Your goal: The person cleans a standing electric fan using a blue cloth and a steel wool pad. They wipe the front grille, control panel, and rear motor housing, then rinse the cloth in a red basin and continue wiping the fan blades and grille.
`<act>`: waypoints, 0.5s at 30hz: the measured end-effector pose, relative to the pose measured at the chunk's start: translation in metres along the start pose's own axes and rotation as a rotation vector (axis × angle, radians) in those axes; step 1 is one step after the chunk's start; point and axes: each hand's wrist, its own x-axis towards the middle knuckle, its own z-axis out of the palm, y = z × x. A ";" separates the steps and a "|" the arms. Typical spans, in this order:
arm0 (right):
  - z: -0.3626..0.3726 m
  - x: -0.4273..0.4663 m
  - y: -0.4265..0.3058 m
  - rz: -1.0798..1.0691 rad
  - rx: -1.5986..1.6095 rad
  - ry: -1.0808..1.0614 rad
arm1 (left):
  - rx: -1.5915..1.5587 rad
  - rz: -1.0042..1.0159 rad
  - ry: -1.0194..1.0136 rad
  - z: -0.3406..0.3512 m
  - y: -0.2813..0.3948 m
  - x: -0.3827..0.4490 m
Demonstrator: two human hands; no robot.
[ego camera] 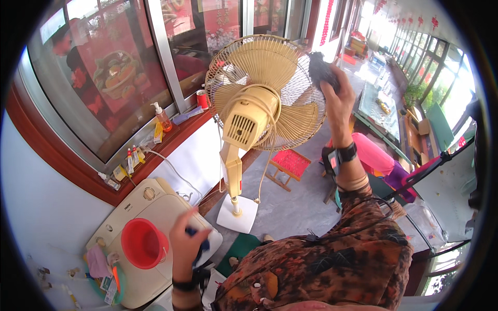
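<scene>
A cream-coloured pedestal fan (pixel 233 128) stands before me, its motor housing towards me and its power cord looped around that housing. Up at the right rim of the wire fan guard (pixel 286 83), my right hand (pixel 339 91) grips a dark, crumpled cloth (pixel 322 70), which is against or very near the guard. My left hand (pixel 186 239) is raised beside a red plastic bucket (pixel 143 243), apart from the fan. Something dark blue shows between and behind its fingers; whether it is held cannot be told. The fan's white square base (pixel 238 219) rests on the grey floor.
The bucket sits on a Haier washing machine (pixel 175 210). A red window sill (pixel 155 157) carries a pump bottle (pixel 162 117), a red can (pixel 202 99) and small tubes. A red-seated folding stool (pixel 290 165) stands beyond the fan. A glass-topped table (pixel 379 107) lies right.
</scene>
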 end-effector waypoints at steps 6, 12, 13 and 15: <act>0.008 0.029 0.072 -0.503 -0.540 -0.192 | 0.444 0.498 0.327 0.100 0.107 0.123; 0.041 -0.021 0.087 -0.590 -0.470 -0.490 | 0.576 0.465 0.223 0.127 0.133 0.153; 0.040 -0.019 0.084 -0.591 -0.485 -0.511 | 0.601 0.470 0.228 0.127 0.132 0.156; 0.034 -0.001 0.076 -0.670 -0.472 -0.439 | 0.661 0.422 0.198 0.125 0.128 0.162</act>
